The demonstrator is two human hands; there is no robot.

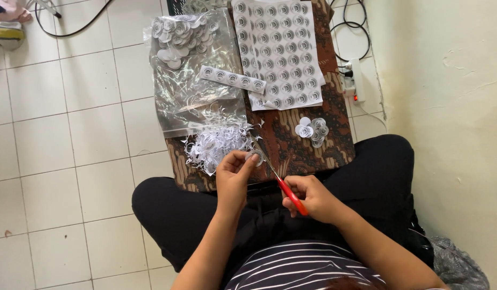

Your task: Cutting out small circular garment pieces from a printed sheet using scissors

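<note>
Far to the left, white floor tiles [71, 134] are filling the view, with a black cable [71, 33] looping across them near the top.

Moving right, a clear plastic bag [197, 91] is lying on a brown patterned cloth [291, 145], holding a heap of cut paper circles [178, 35] at its far end. A short strip of printed circles [232, 79] is resting on the bag, and a tangle of white paper scraps [219, 144] is piling up at the bag's near edge.

Just below the scraps, the left hand [233, 180] is pinching a small paper circle [255, 157] between thumb and fingertips, holding it up above the lap and the cloth's near edge. The blades of the scissors [281, 185] are meeting that circle at its edge. The red handles are sitting inside the right hand [313, 200], which is closed around them with the fingers curled.

Beyond the hands, a large sheet of printed circles [281, 53] is lying flat on the cloth, touching the bag's right edge. Nearer, a small pile of cut circles [312, 129] is sitting on the cloth, apart from the sheet.

Further right, a white power strip [357, 80] with a red light is lying on the floor beside a pale wall [447, 107].

The person is sitting cross-legged in black trousers [168, 209] and a striped shirt [297, 268].
</note>
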